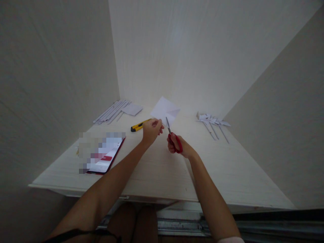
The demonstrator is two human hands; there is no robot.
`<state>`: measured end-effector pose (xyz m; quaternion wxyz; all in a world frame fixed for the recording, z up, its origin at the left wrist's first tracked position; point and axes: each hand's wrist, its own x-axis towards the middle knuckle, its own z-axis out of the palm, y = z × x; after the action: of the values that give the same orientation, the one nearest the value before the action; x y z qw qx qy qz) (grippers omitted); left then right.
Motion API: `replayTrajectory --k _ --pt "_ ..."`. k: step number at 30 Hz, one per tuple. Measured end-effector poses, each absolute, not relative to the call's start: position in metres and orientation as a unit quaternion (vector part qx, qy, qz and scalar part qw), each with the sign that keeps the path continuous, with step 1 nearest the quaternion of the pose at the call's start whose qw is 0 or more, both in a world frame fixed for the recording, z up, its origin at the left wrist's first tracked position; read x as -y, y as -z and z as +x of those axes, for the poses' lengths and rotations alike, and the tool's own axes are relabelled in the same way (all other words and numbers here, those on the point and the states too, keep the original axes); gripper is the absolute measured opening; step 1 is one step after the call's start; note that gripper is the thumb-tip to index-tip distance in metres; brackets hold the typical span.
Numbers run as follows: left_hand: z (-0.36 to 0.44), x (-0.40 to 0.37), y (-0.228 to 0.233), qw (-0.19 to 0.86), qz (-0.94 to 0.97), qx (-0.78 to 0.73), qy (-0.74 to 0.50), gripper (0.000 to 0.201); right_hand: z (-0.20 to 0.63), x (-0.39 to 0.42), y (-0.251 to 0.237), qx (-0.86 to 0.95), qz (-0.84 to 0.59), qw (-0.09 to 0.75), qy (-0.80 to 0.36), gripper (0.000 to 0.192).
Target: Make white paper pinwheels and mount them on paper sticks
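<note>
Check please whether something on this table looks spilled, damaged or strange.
Nothing looks spilled near the scissors or white paper. One oddity: coarse square blocks cover part of the phone on the left; they look like picture masking, not a real object.

Workplace type: enclosed nook with paper-craft materials; home or workshop cannot be determined. Datum: right hand (186, 146) grip on scissors (180, 145). Beneath: pale desktop (157, 175). Beyond: pale back panel (172, 57). To either side: left panel (58, 77), right panel (283, 101). Craft indicators: utility knife (138, 127) and paper strips (110, 112) left of grip; folded-paper pieces (210, 118) right.
</note>
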<state>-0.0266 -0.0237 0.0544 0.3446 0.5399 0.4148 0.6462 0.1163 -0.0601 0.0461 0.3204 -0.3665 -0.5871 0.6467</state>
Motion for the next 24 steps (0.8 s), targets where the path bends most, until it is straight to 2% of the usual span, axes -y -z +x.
replayTrajectory --k 24 --pt "-0.0268 0.0255 -0.0567 0.335 0.553 -0.409 -0.644 0.030 0.1167 0.0589 -0.0470 0.608 -0.393 0.319 -0.612 0.047"
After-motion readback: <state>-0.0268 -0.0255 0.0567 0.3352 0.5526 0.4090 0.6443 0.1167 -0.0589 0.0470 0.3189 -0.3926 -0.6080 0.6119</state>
